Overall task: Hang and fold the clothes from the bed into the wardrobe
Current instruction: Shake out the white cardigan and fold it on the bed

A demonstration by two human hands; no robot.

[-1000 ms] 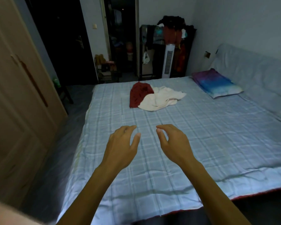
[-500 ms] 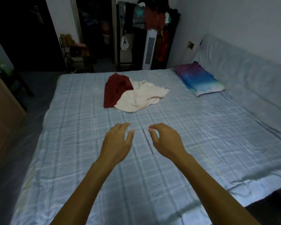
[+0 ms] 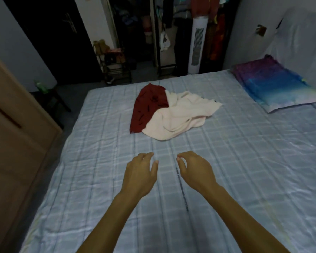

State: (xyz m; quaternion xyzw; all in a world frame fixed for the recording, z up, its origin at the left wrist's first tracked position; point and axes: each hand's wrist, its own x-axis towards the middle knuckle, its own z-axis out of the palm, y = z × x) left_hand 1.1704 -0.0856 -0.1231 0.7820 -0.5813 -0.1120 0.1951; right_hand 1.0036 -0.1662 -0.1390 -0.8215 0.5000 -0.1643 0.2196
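Head view: the reach toward the clothes. Two garments lie in a loose heap near the middle of the bed (image 3: 244, 170), well ahead of both hands. The dark red garment (image 3: 148, 108) lies fairly flat. The cream garment (image 3: 181, 119) is crumpled and overlaps the red one's right edge. The left hand (image 3: 140, 172) and the right hand (image 3: 196, 170) hover side by side over the checked sheet, palms down, fingers loosely curled and holding nothing. A wooden door panel (image 3: 16, 143) at the left edge is probably the wardrobe, and it appears closed. A purple-and-blue pillow (image 3: 274, 86) lies at the far right of the bed.

The step in hand is judged to be the first pick-up. It is best begun with the cream garment, since it lies on top and lifting it should leave the red one undisturbed. Pinching two separated points along one edge would let the cloth fall open for folding or hanging. Collar and hem cannot be told apart from here, so the edge should be found by touch before lifting.
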